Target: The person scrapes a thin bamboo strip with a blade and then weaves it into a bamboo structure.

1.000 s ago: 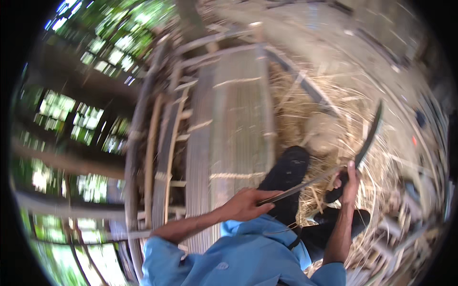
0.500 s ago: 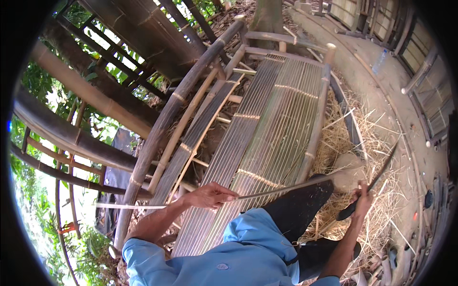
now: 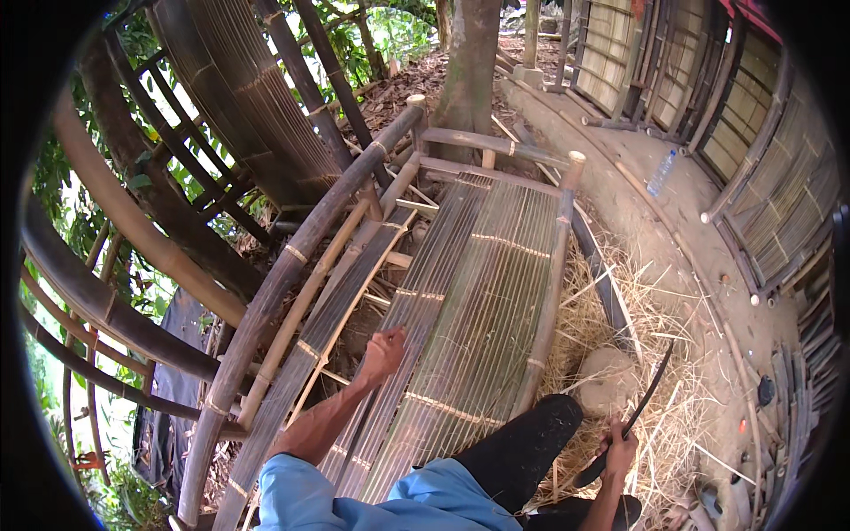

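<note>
My left hand is closed over the slatted bamboo bench, raised above its middle. From that fist a thin dark bamboo strip runs back toward my body; its far end is hidden by my arm and shirt. Off to the right, my right hand grips a knife with a long dark, slightly curved blade. The blade points up and away from me, and the dark handle end sticks out below the hand. Nothing touches the blade.
A round stump stands among pale shavings right of my knee. Bamboo rails edge the bench on the left. A tree trunk rises behind it. A plastic bottle lies on the ground near bamboo panels.
My left hand has swung up and left, and the strip, which lay across toward my knee, now trails toward my body. The view has tilted upward. The knife stays in my right hand.
</note>
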